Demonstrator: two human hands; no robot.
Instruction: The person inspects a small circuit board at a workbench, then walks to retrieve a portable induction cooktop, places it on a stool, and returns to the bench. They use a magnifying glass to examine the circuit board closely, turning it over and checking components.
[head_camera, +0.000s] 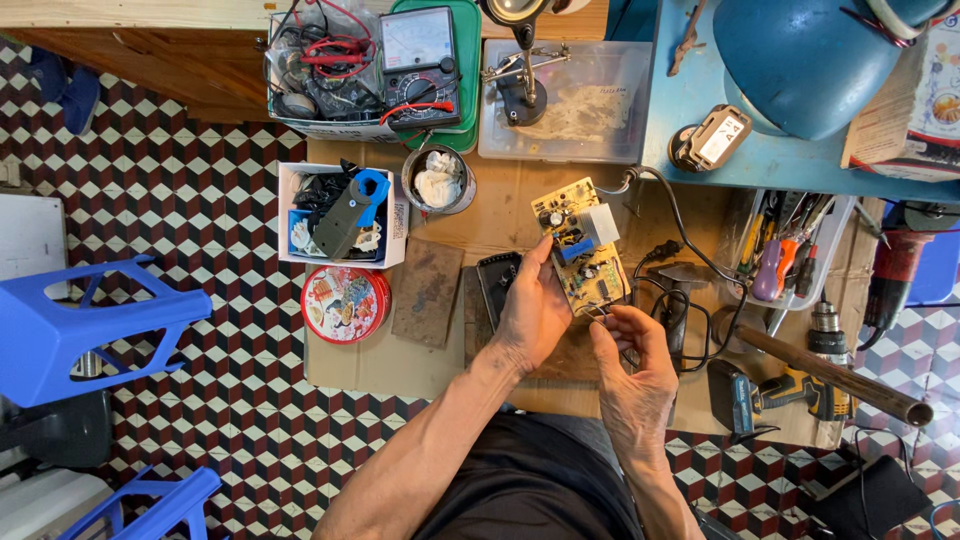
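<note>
A yellowish circuit board (580, 243) with small components and a white block on it is gripped along its left edge by my left hand (530, 312), above a cardboard sheet (500, 215) spread on the floor. My right hand (632, 368) is at the board's lower end, its thumb and finger pinched on a thin metal lead or wire there. Grey cables (672, 205) run from the board's upper right corner. A dark rectangular casing (494, 280) lies under my left hand.
A round red tin (345, 304), a white box of parts (340, 214), a metal cup (438, 180), a multimeter (420, 65), a clear tray with a clamp stand (565, 100), a screwdriver tray (785, 250), a cordless drill (790, 390), a metal pipe (835, 375) and blue stools (80, 325).
</note>
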